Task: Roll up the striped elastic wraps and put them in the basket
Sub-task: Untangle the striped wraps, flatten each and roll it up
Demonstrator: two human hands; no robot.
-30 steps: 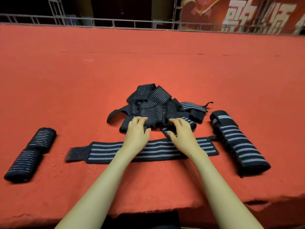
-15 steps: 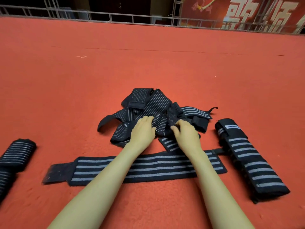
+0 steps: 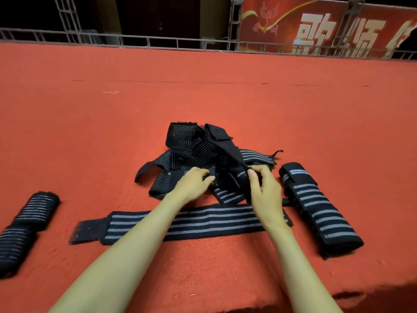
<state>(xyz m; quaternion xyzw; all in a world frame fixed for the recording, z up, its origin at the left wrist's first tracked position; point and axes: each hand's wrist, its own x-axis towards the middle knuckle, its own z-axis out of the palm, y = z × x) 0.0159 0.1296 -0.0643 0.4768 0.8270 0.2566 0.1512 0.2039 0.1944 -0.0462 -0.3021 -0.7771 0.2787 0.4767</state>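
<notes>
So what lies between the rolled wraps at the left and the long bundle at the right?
One flat unrolled wrap fills most of that gap, seen in the head view.

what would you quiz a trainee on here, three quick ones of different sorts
1. True or false: the striped wrap nearest the person is rolled up.
2. The right hand: a) lies flat on the carpet, b) pinches a strap from the tangled pile, c) rests on the railing.
3. How many rolled wraps lie to the left of the striped wrap?

Key: 1 false, it lies flat; 2 b; 3 two.
</notes>
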